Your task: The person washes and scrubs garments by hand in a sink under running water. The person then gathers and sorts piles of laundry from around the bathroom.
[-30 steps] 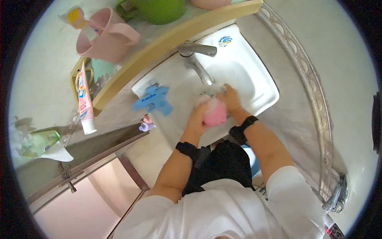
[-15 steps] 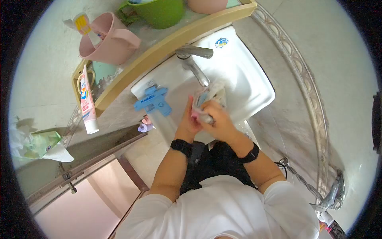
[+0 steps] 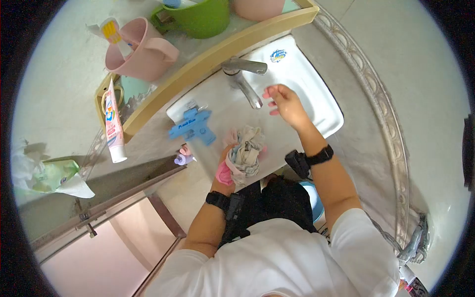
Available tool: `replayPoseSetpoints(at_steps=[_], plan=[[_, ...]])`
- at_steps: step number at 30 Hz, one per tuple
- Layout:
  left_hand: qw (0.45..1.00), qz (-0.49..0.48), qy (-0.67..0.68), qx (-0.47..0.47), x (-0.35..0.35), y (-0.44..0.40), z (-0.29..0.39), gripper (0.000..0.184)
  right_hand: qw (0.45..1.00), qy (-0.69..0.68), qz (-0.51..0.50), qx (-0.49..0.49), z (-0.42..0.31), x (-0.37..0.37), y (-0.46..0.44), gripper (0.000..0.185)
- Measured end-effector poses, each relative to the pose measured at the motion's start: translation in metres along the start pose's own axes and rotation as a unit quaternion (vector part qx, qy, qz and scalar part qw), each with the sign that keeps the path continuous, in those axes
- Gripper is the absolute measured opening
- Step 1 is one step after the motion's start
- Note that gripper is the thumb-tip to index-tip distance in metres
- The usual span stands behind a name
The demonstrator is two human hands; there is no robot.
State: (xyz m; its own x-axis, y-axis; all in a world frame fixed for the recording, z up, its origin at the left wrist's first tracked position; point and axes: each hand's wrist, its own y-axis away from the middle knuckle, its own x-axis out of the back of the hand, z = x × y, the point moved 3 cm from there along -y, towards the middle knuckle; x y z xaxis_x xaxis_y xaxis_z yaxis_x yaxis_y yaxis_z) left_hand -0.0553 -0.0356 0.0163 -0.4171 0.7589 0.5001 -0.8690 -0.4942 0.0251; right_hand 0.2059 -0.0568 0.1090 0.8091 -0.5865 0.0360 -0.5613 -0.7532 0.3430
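My left hand holds a bunched, wet-looking whitish cloth with pink parts, over the near side of the white sink. The cloth hides most of that hand's fingers. Just right of the metal faucet's spout is my right hand. Its fingers are loosely bent and apart, and nothing shows in them. A blue cross-shaped item with printed lettering lies at the sink's left edge.
Above the sink, a tan-rimmed shelf carries a pink cup with a toothbrush and a green cup. A toothpaste tube hangs over the shelf's left end. A tissue pack sits further left. A light-blue basin stands below.
My right hand has let go of the cloth and moved up and right toward the faucet. My left hand has come nearer and left with the cloth, which now looks looser.
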Motion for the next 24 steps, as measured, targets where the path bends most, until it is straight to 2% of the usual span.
replayPoseSetpoints(at_steps=[1,2,4,5,6,7,8,9,11,13,15,17,18,20,21,23,24], plan=[[0.974,0.042,0.211,0.077,-0.002,0.004,-0.009,0.038,1.0,-0.017,-0.005,-0.008,-0.009,-0.005,-0.007,0.025],[0.896,0.082,0.411,0.149,-0.005,0.007,-0.016,0.038,1.0,-0.016,-0.007,-0.008,-0.004,-0.004,-0.018,0.025],[0.896,0.061,0.412,0.151,0.012,0.001,0.021,0.038,0.997,-0.002,0.044,-0.056,0.031,-0.003,-0.039,0.024],[0.897,0.04,0.414,0.151,0.017,-0.002,0.034,0.038,0.986,0.161,0.029,-0.025,0.054,-0.003,-0.046,0.022],[0.897,0.042,0.414,0.15,0.017,-0.003,0.031,0.038,0.948,0.319,0.014,0.007,0.082,-0.005,-0.053,0.021],[0.793,0.059,0.563,0.225,0.013,-0.001,0.023,0.036,0.896,0.437,-0.056,0.051,0.117,-0.016,-0.058,0.021],[0.658,0.072,0.69,0.292,0.008,0.0,0.017,0.035,0.824,0.545,-0.124,0.093,0.142,-0.025,-0.058,0.021],[0.659,0.072,0.69,0.29,0.01,-0.003,0.022,0.035,0.823,0.546,-0.123,0.094,0.135,-0.031,-0.05,0.021],[0.617,0.101,0.699,0.346,0.014,-0.004,0.033,0.023,0.778,0.615,-0.099,0.077,0.126,-0.044,-0.041,0.019],[0.635,0.134,0.678,0.346,0.024,-0.008,0.059,0.025,0.765,0.627,-0.117,0.084,0.152,-0.045,-0.056,0.02],[0.65,0.165,0.655,0.348,0.029,-0.01,0.067,0.026,0.752,0.639,-0.136,0.089,0.148,-0.05,-0.059,0.02],[0.653,0.15,0.656,0.347,0.03,-0.012,0.068,0.03,0.752,0.639,-0.16,0.005,0.149,-0.049,-0.064,0.022],[0.651,0.15,0.657,0.349,0.031,-0.012,0.069,0.03,0.751,0.64,-0.162,0.003,0.15,-0.049,-0.066,0.022],[0.64,0.141,0.667,0.355,0.032,-0.013,0.069,0.032,0.626,0.734,-0.253,0.071,0.157,-0.057,-0.072,0.022],[0.639,0.142,0.667,0.355,0.033,-0.013,0.067,0.032,0.625,0.734,-0.254,0.071,0.163,-0.056,-0.076,0.022],[0.604,0.12,0.683,0.393,0.03,-0.014,0.063,0.033,0.67,0.692,-0.254,0.089,0.174,-0.052,-0.083,0.024],[0.603,0.121,0.684,0.393,0.028,-0.014,0.055,0.033,0.669,0.693,-0.255,0.089,0.188,-0.054,-0.09,0.024]])
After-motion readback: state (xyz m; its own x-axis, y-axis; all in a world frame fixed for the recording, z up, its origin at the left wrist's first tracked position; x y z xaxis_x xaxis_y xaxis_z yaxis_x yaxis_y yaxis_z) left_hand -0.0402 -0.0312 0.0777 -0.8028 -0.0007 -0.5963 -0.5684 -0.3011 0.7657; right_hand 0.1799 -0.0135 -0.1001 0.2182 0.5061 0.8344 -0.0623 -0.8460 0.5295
